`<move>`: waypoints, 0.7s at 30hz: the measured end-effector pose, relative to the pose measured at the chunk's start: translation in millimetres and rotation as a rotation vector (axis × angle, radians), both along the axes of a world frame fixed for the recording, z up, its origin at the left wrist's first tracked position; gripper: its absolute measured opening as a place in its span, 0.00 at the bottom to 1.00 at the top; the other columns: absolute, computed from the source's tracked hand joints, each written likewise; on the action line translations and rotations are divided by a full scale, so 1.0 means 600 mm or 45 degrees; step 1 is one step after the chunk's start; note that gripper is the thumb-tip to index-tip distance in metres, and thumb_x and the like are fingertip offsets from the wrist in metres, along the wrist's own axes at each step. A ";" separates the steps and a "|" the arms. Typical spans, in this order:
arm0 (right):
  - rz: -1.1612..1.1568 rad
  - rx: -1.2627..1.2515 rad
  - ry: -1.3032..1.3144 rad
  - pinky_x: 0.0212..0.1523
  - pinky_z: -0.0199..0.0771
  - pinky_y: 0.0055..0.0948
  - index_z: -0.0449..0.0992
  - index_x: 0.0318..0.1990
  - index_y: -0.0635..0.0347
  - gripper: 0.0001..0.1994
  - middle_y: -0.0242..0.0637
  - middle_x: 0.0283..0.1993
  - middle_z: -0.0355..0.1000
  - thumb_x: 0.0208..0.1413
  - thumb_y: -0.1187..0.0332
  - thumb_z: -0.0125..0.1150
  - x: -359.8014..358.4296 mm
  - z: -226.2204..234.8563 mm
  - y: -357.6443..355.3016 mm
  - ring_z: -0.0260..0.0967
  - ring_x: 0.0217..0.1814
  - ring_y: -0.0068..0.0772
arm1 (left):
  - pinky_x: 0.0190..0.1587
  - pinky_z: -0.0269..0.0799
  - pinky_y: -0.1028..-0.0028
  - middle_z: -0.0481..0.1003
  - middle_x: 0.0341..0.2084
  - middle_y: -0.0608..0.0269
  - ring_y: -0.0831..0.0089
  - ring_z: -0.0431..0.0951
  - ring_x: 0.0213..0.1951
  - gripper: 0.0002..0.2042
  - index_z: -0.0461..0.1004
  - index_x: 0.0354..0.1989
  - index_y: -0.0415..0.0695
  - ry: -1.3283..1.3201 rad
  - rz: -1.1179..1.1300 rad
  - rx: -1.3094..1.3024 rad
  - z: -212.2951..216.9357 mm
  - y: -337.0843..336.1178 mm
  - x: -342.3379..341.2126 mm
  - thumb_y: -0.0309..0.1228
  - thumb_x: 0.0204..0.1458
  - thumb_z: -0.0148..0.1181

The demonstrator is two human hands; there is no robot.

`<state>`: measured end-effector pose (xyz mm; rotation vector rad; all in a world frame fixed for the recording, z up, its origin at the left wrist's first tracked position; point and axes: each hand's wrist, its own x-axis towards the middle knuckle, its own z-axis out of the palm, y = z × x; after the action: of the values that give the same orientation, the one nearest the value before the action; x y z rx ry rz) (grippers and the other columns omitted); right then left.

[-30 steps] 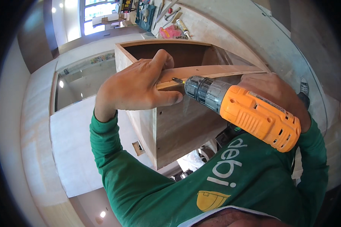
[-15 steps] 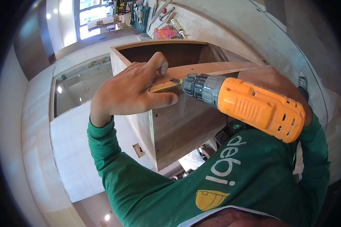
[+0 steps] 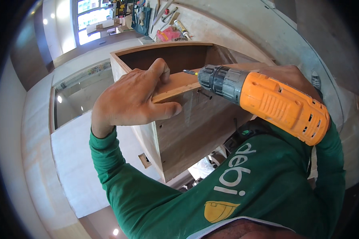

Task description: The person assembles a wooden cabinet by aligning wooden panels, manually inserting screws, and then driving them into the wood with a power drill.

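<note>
My left hand (image 3: 133, 97) is closed around the left end of a wooden board (image 3: 179, 88), thumb underneath and fingers curled over its top. The board lies across the open top of a wooden cabinet box (image 3: 187, 135). An orange and black cordless drill (image 3: 267, 99) is in my right hand (image 3: 285, 75), whose fingers are mostly hidden behind the tool. Its bit (image 3: 190, 72) points left and sits just above the board, apart from my left fingers. Below the board's front edge, a dark screw-like piece (image 3: 204, 94) sticks out.
Beyond the box, a pale work surface carries a sealant tube (image 3: 182, 28), a pink plastic bag (image 3: 168, 34) and several hand tools. A teal tool case (image 3: 141, 19) stands farther back. To the left is a white panel with a glazed opening (image 3: 81, 93).
The drill has moved right and slightly up relative to the board, its bit shifting away from my left hand. The screw-like piece under the board has come into view. My left hand keeps its grip.
</note>
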<state>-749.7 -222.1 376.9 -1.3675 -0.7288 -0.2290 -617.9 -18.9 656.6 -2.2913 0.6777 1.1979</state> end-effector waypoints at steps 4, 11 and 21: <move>-0.073 0.019 0.014 0.54 0.82 0.36 0.74 0.59 0.63 0.24 0.45 0.51 0.80 0.58 0.66 0.72 -0.005 -0.014 0.002 0.82 0.51 0.42 | 0.43 0.67 0.58 0.69 0.30 0.51 0.51 0.73 0.34 0.32 0.61 0.46 0.42 0.001 -0.020 0.042 -0.001 0.000 0.004 0.52 0.46 0.71; -0.146 -0.015 0.105 0.48 0.81 0.36 0.76 0.51 0.64 0.19 0.44 0.46 0.80 0.53 0.67 0.74 -0.018 -0.021 0.014 0.81 0.46 0.44 | 0.44 0.67 0.58 0.69 0.32 0.52 0.51 0.73 0.35 0.32 0.61 0.46 0.41 0.016 0.001 0.023 0.000 -0.008 0.004 0.50 0.45 0.71; -0.355 -0.058 0.053 0.51 0.79 0.34 0.77 0.53 0.63 0.18 0.42 0.48 0.80 0.57 0.69 0.71 -0.008 -0.043 0.030 0.79 0.50 0.38 | 0.48 0.67 0.59 0.68 0.36 0.52 0.53 0.70 0.39 0.31 0.61 0.46 0.41 0.011 -0.027 -0.028 -0.003 0.011 0.003 0.49 0.45 0.71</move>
<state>-754.6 -203.9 350.8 -1.5122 -0.5093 -0.4049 -616.1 -12.3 654.8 -2.2924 0.7200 1.1974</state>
